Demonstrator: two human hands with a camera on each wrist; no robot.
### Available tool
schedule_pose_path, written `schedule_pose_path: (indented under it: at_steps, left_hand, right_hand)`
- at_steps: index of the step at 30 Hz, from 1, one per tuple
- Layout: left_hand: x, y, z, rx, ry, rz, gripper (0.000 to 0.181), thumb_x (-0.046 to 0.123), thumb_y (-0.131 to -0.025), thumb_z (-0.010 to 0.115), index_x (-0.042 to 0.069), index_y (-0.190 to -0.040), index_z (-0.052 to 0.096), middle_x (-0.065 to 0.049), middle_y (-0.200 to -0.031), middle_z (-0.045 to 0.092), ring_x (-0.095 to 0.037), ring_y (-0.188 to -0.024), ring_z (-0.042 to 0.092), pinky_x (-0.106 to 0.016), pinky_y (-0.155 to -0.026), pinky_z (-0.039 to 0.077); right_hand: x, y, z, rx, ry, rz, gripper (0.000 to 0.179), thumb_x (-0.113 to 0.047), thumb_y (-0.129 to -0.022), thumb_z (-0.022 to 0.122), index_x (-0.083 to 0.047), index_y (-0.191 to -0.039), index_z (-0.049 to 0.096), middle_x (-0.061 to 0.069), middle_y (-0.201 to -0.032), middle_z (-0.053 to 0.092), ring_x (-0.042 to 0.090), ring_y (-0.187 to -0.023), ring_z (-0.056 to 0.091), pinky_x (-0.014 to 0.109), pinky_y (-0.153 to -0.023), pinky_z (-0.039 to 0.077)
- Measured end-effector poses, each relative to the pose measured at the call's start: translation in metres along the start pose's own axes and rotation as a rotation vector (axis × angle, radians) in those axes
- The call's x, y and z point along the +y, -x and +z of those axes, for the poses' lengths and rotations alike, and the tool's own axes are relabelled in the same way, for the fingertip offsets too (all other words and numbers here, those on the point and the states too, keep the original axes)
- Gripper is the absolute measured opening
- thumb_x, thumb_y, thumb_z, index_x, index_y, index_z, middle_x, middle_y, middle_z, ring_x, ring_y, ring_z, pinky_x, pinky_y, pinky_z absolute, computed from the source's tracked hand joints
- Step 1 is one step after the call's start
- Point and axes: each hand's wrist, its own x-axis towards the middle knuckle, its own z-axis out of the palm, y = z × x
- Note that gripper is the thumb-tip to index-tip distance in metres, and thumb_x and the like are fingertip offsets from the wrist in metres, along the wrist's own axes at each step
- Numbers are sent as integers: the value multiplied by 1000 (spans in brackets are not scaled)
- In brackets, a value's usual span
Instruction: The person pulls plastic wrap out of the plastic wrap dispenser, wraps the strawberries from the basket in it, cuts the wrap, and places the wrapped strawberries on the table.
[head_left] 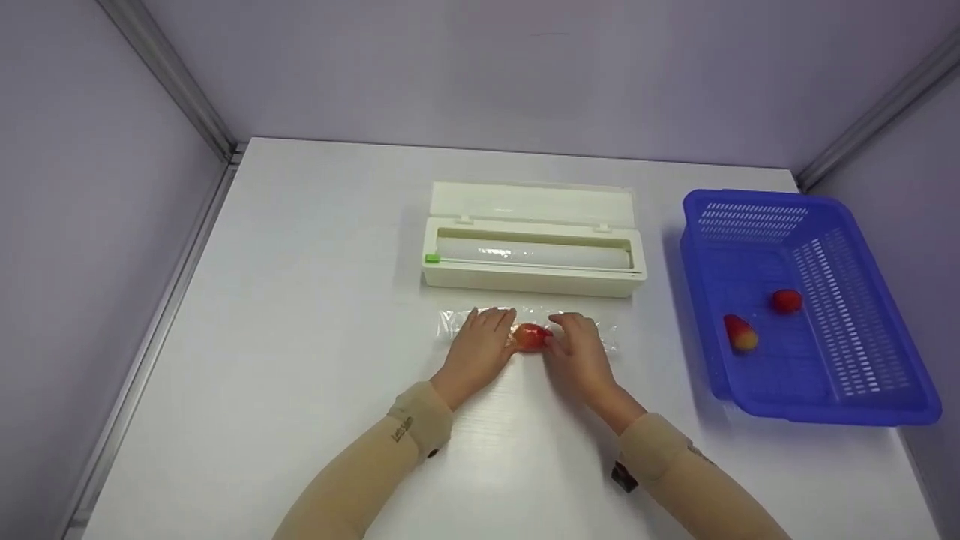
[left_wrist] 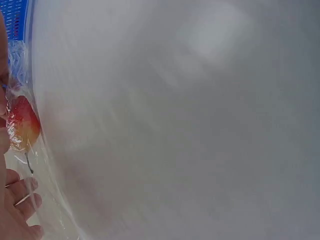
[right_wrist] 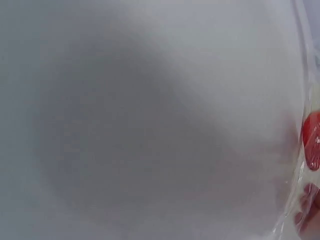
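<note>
A small red and yellow toy pear [left_wrist: 25, 120] with a thin dark stem lies in a strip of clear plastic wrap [head_left: 450, 322] on the table, between the two hands. My left hand [head_left: 478, 346] rests on the wrap at the pear's left, fingers mostly straight and its thumb side close to the fruit. From the right, my right hand [head_left: 581, 356] has bent fingers and a thumb at the pear's red end. The left wrist view catches left fingertips [left_wrist: 31, 200] spread on the film. Only part of the pear and curled fingers [right_wrist: 310, 210] show in the right wrist view.
Behind the hands stands a cream wrap dispenser box [head_left: 532, 281], its lid raised, with a roll of film [head_left: 525, 253] and a green slider [head_left: 432, 258]. A blue basket [head_left: 705, 360] at the right contains a red-yellow fruit [head_left: 741, 334] and a red fruit [head_left: 787, 301].
</note>
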Motion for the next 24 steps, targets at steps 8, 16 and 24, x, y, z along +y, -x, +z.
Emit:
schedule_pose_path:
  at_steps: [8, 16, 24]
  left_hand:
    - [-4, 6, -5, -51, -48, -20, 49, 24, -93, 51, 9, -138, 41, -6, -143, 43, -21, -135, 38, -39, -113, 28]
    - [-3, -1, -4, -143, -38, -69, 44, 17, -97, 43, 7, -140, 38, -8, -146, 39, -23, -136, 34, -40, -112, 29]
    - [-6, -16, -7, -161, -56, -100, 40, 9, -97, 39, 4, -137, 41, -10, -138, 48, -24, -131, 42, -39, -109, 33]
  right_hand:
    - [-19, 14, 9, 60, 218, -335, 40, 0, -77, 67, -1, -115, 60, 13, -120, 59, 29, -110, 57, 40, -94, 47]
    - [-13, -2, 20, -25, 273, -172, 37, -6, -87, 60, 2, -122, 54, 16, -123, 57, 32, -115, 54, 41, -99, 44]
    - [-6, -29, 25, -6, 264, -166, 33, -7, -85, 63, 3, -115, 56, 16, -110, 62, 31, -104, 58, 40, -93, 46]
